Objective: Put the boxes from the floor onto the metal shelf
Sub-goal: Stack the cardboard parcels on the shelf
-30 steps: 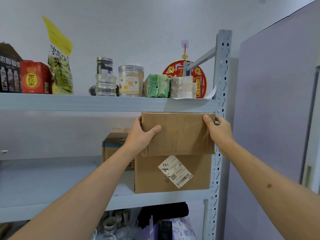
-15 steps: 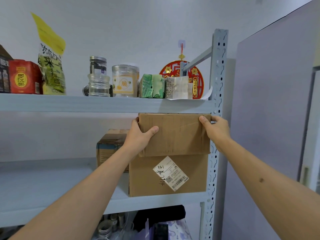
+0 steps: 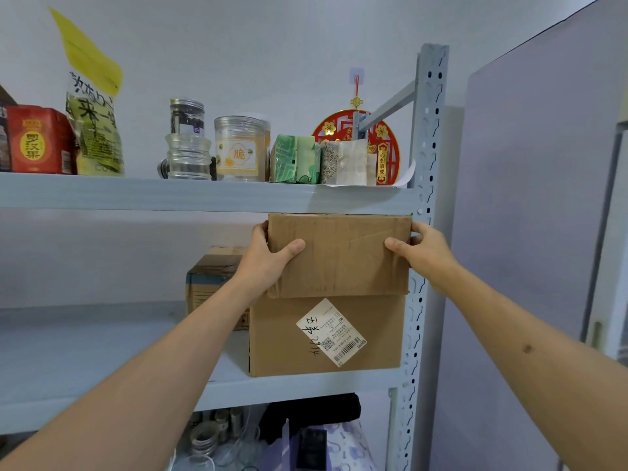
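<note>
A plain brown cardboard box point(image 3: 343, 256) sits on top of a larger labelled cardboard box point(image 3: 289, 348) at the right end of the metal shelf's middle board point(image 3: 102, 368). Its top almost touches the upper board point(image 3: 170, 195). My left hand point(image 3: 268, 263) grips the upper box's left edge, thumb across the front. My right hand point(image 3: 421, 249) grips its right edge beside the perforated post point(image 3: 424, 164), thumb on the front. A third, smaller box point(image 3: 210, 283) stands behind and to the left of the stack.
The upper board carries a red carton point(image 3: 37, 141), a yellow-green bag point(image 3: 91, 110), glass jars point(image 3: 190, 144), a plastic jar point(image 3: 241, 151) and green packets point(image 3: 295, 161). A red ornament point(image 3: 384, 144) hangs on the wall. A lilac panel point(image 3: 530, 232) stands to the right. Jars and bags crowd the space below.
The upper box has slid slightly deeper onto the lower box. My right thumb has moved from the box's top right corner onto its front face. The left hand keeps its grip.
</note>
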